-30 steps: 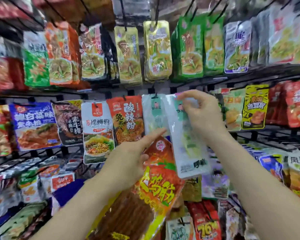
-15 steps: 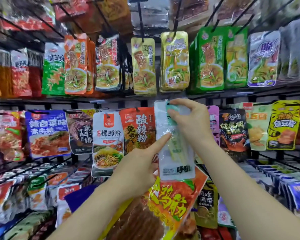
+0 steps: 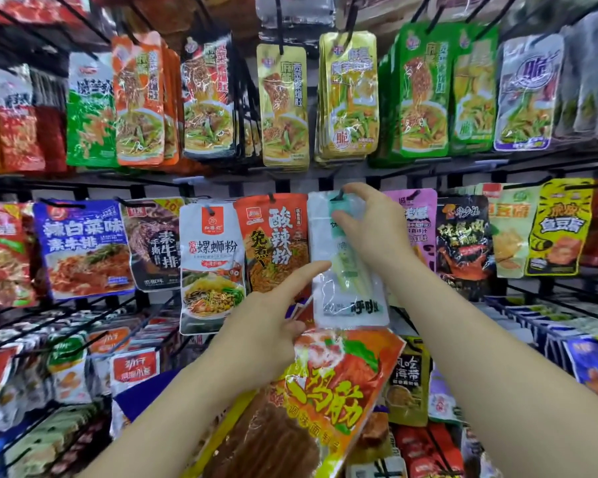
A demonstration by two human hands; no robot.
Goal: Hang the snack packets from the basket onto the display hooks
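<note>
A white, partly clear snack packet (image 3: 351,298) hangs straight in the middle row, with a black hook tip (image 3: 340,194) showing through its top. My right hand (image 3: 373,229) pinches that top, thumb on the front and index finger at the upper edge by the hook. My left hand (image 3: 266,326) grips a large orange packet (image 3: 339,391) low in front of the shelf. Its index finger points out and touches the white packet's left edge. No basket is plainly in view.
Rows of hooks full of hanging packets cover the wall. An orange-red noodle packet (image 3: 273,243) hangs just left of the white one and a pink packet (image 3: 416,215) just right. A blue-purple object (image 3: 142,398) shows under my left forearm. Lower racks (image 3: 66,357) jut out.
The white packet, first held tilted to the right of the hook, has swung left and now hangs straight on it. My left index finger stays at its edge. The view has shifted closer.
</note>
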